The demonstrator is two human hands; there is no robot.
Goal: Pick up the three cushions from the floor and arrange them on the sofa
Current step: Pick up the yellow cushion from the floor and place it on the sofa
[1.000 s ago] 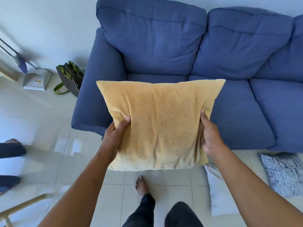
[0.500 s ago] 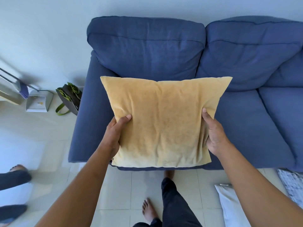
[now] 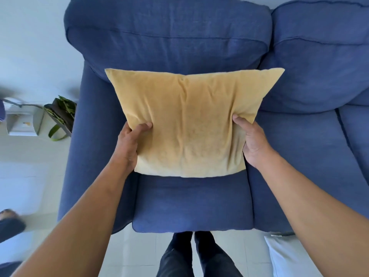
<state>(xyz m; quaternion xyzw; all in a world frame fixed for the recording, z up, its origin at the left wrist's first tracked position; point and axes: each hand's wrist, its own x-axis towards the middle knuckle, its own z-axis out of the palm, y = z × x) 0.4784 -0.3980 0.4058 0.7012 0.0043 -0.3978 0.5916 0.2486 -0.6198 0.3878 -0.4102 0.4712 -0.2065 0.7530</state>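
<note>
I hold a yellow cushion (image 3: 191, 124) upright over the left seat of the blue sofa (image 3: 191, 204), its top edge in front of the left back pillow. My left hand (image 3: 129, 144) grips its lower left side and my right hand (image 3: 251, 140) grips its lower right side. Whether its bottom edge touches the seat, I cannot tell. On the floor at the bottom right, part of a white cushion (image 3: 283, 256) shows behind my right forearm.
The sofa's left armrest (image 3: 75, 156) lies beside the cushion. A dark bag with green handles (image 3: 60, 114) and a white dustpan (image 3: 22, 122) sit on the tiled floor at the left. Another person's foot (image 3: 10, 218) shows at the left edge. My legs (image 3: 199, 254) stand against the sofa front.
I have stepped up to the sofa and carried the yellow cushion forward over the left seat. The patterned cushion on the floor has left the view.
</note>
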